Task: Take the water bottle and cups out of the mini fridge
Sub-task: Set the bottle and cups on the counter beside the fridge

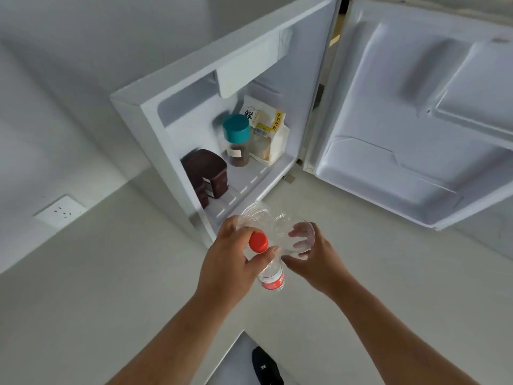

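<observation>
My left hand (230, 259) grips the neck of a clear water bottle (273, 276) with a red cap and red label, held upright in front of the mini fridge (172, 112). A clear plastic cup (254, 213) also sits against the fingers of that hand. My right hand (313, 257) holds another clear plastic cup (301, 237), tilted on its side, just right of the bottle cap. Both hands are outside the fridge, just below its open front.
The fridge door (416, 120) stands wide open to the right. Inside remain a teal-capped jar (237, 140), a dark brown box (208, 173) and a white food bag (268, 132). A wall socket (59, 211) is at left; a black shoe (266, 366) shows below.
</observation>
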The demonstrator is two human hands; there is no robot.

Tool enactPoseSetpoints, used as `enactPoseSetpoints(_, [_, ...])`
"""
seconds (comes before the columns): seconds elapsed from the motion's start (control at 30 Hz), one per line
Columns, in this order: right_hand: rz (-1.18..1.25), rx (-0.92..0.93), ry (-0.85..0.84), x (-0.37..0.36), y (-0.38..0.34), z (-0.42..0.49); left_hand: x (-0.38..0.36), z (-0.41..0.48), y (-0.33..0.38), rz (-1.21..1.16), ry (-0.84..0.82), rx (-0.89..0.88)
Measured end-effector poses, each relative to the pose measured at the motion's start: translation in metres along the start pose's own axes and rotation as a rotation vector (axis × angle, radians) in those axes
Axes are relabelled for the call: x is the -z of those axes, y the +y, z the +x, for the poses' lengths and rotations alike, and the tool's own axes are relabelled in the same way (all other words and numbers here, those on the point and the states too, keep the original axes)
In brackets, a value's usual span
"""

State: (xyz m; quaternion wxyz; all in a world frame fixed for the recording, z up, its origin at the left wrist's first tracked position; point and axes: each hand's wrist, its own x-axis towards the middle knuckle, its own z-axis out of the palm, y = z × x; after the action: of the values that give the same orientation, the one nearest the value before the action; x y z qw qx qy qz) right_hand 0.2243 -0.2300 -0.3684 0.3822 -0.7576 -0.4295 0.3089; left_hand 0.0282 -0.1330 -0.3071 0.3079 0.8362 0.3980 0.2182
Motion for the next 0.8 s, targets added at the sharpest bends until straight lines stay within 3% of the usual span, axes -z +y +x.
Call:
enactPoseSetpoints(0.27, [-0.081, -0.002, -0.038, -0.061, -0.007, -0.026, 0.039, -0.045, -0.041, 0.041, -0.031, 0.059])
enactPoseSetpoints(0.57, [-0.111, -0.041, -0.069, -0.159, -0.036, -0.024, 0.098, -0.067, -0.123, 0.09, 0.123, 0.168])
enactPoseSetpoints(0.8, [-0.093, -0.097, 0.016, -0.214, -0.047, 0.0, 0.11, -0.044, -0.162, 0.082, 0.216, 0.22])
